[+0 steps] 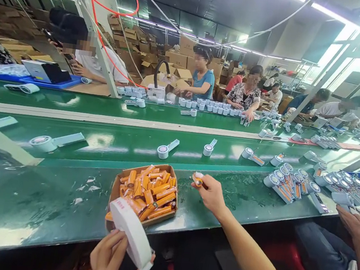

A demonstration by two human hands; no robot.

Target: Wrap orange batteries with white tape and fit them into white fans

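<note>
My left hand, low in the view, grips a wide white roll that looks like tape, tilted in front of a cardboard box. That box stands on the green bench and holds several orange cylindrical cells with thin wires. To the right of the box, my right hand is raised over the bench, its fingers closed on one orange cell with something white at its end.
Behind the bench, a green conveyor carries white round-headed devices. Many similar devices are piled at the right, beside a co-worker's hands. Several people sit across the line. White scraps lie left of the box.
</note>
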